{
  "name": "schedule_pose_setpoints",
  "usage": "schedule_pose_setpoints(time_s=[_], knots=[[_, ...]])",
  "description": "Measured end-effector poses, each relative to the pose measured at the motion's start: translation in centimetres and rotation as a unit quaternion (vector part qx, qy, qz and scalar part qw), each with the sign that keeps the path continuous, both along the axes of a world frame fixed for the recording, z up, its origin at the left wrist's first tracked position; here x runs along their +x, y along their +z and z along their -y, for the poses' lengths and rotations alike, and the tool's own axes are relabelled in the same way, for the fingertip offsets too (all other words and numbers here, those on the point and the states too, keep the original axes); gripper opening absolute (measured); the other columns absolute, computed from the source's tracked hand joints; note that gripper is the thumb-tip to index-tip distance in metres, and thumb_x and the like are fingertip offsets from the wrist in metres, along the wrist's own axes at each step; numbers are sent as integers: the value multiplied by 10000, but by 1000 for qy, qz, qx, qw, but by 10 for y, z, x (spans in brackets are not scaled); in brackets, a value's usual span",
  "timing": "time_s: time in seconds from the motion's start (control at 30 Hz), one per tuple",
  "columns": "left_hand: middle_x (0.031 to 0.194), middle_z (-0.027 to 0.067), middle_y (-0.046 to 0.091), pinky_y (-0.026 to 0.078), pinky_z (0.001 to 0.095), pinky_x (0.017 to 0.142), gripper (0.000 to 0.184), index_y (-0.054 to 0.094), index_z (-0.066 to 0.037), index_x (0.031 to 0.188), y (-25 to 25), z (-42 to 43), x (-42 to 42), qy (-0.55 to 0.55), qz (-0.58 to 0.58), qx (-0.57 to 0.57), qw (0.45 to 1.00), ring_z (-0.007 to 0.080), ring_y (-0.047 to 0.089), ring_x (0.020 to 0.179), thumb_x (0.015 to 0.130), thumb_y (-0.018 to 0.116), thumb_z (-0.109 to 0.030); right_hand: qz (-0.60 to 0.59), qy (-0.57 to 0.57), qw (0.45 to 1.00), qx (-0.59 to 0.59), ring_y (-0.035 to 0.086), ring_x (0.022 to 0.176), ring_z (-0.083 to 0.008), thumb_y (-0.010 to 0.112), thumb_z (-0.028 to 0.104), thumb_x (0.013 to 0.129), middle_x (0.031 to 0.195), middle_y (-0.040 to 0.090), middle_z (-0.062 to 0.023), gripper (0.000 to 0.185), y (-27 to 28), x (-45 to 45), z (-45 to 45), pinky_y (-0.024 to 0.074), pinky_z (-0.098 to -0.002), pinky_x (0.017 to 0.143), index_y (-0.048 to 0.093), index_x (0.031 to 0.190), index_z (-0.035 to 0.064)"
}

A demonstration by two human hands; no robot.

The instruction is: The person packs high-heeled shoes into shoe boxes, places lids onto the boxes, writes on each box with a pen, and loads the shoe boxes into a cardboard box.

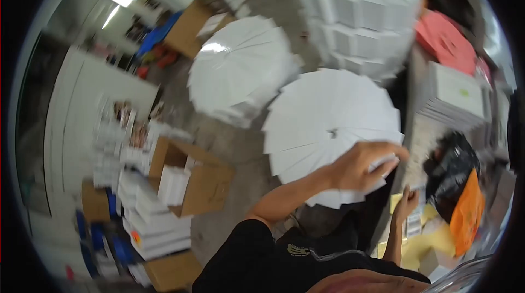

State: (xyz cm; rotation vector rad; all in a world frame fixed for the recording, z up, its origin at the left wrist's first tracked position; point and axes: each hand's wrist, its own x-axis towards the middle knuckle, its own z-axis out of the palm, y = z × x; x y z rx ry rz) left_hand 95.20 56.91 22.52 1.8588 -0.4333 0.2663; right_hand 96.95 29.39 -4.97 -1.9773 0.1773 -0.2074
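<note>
My left hand (363,166) reaches over the near edge of a round stack of white booklets or folded sheets (322,112), fanned in a circle with a small hole at the centre. Its fingers are curled together with something whitish between them, too blurred to name. Lower on the right, my right hand (406,204) is over the cluttered table, fingers bent inward beside a pale labelled packet (414,223). Whether it grips anything is hard to make out.
Two more round white stacks stand beyond, a lower one (240,69) and a taller one (361,19). On the table lie a black plastic bag (456,167), an orange bag (467,214), a red round item (445,41) and stacked sheets (454,93). An open carton (205,200) stands left.
</note>
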Motion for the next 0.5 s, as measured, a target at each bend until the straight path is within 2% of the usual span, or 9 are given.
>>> schedule_pose_setpoints(time_s=[0.03, 0.07, 0.13, 0.2, 0.23, 0.33, 0.37, 0.43, 0.5], knots=[[1103, 174, 682, 528, 371, 887, 289, 618, 5, 1161, 34, -20, -45, -25, -3, -59, 998, 301, 676, 1005, 903, 498, 54, 9, 26, 998, 47, 250, 632, -100, 631, 191, 947, 666, 236, 30, 429, 25, -15, -26, 246, -301, 539, 318, 680, 74], [1096, 209, 675, 543, 409, 843, 269, 604, 21, 1153, 55, -36, -88, -65, 75, -168, 981, 354, 670, 980, 917, 481, 54, 1, 45, 997, 59, 246, 628, -99, 625, 197, 955, 659, 235, 31, 438, 28, -35, -49, 241, -298, 535, 311, 678, 66], [1032, 255, 671, 542, 473, 809, 143, 635, 39, 995, 92, -54, -171, -96, 217, -366, 900, 392, 678, 837, 938, 506, 19, 3, 99, 994, 38, 245, 610, -95, 613, 196, 964, 632, 244, 27, 451, 41, -71, -104, 236, -298, 519, 306, 670, 45], [1043, 269, 647, 536, 456, 789, 201, 648, 26, 1032, 116, -90, -263, -114, 249, -391, 879, 376, 665, 829, 953, 536, -121, 81, 161, 983, -36, 246, 581, -93, 605, 178, 969, 600, 244, 17, 453, 78, -120, -182, 230, -304, 497, 303, 665, 29], [1083, 272, 624, 533, 422, 767, 307, 652, 4, 1114, 117, -105, -298, -145, 270, -403, 863, 358, 652, 871, 962, 557, -245, 94, 202, 973, -51, 242, 578, -96, 614, 164, 962, 594, 233, 13, 453, 92, -144, -222, 233, -308, 494, 297, 668, 28], [1101, 256, 615, 516, 328, 721, 333, 648, 30, 1152, 134, -175, -388, -199, 308, -370, 854, 317, 629, 962, 968, 541, -226, 123, 321, 939, -3, 269, 575, -108, 648, 154, 936, 586, 291, -17, 423, 127, -227, -327, 256, -309, 496, 340, 673, 31], [1075, 217, 628, 522, 341, 769, 243, 644, 36, 1106, 144, -195, -419, -186, 289, -369, 863, 310, 642, 979, 966, 501, -102, 114, 358, 927, 1, 277, 570, -111, 649, 158, 934, 582, 300, -17, 420, 137, -255, -356, 262, -309, 495, 348, 671, 31], [1021, 203, 648, 531, 395, 820, 193, 645, 40, 1062, 151, -232, -465, -113, 280, -364, 881, 321, 665, 930, 957, 487, 4, 111, 426, 898, -19, 288, 561, -115, 656, 165, 926, 569, 311, -20, 415, 154, -307, -402, 268, -312, 488, 362, 666, 31], [999, 236, 660, 536, 446, 826, 199, 629, 32, 1108, 136, -276, -493, 6, 280, -352, 893, 342, 678, 859, 946, 531, -30, 129, 469, 873, -47, 293, 544, -116, 668, 147, 906, 548, 300, -35, 406, 173, -343, -442, 265, -322, 468, 366, 658, 34]])
